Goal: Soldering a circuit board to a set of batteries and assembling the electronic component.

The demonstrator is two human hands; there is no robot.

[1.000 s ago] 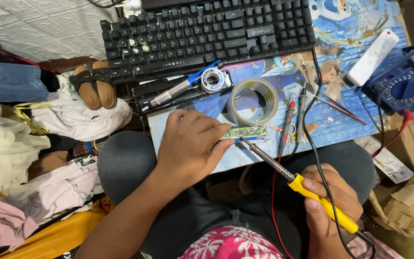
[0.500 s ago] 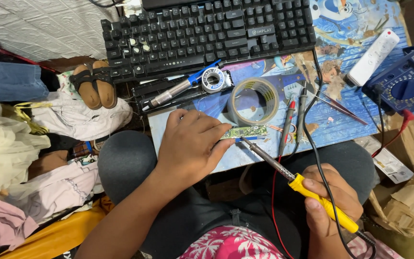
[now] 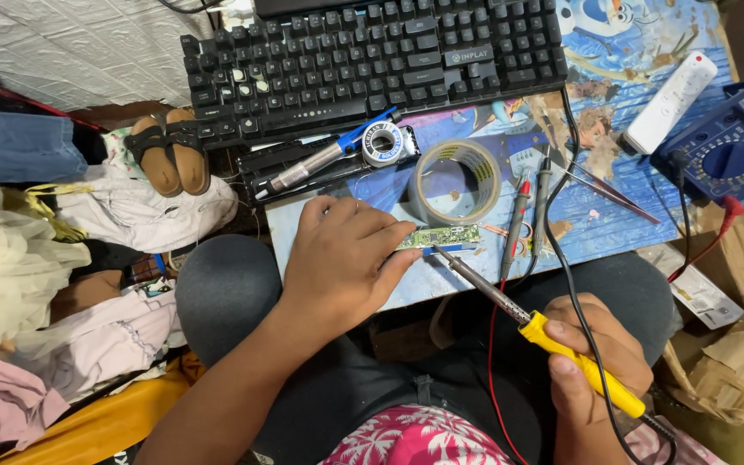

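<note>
The circuit board [image 3: 443, 236] lies flat on the blue mat [image 3: 613, 215], pinned at its near end under the fingertips of the left hand [image 3: 342, 263], which presses down rather than closing around it. The right hand [image 3: 596, 362] is wrapped tight around the yellow handle of the soldering iron [image 3: 527, 319], whose tip meets the board's edge just beside the left fingers. Beyond the board sit a tape roll [image 3: 456, 181], two probes [image 3: 527, 215] and a keyboard [image 3: 372, 60]. A multimeter [image 3: 725, 155] lies further right.
</note>
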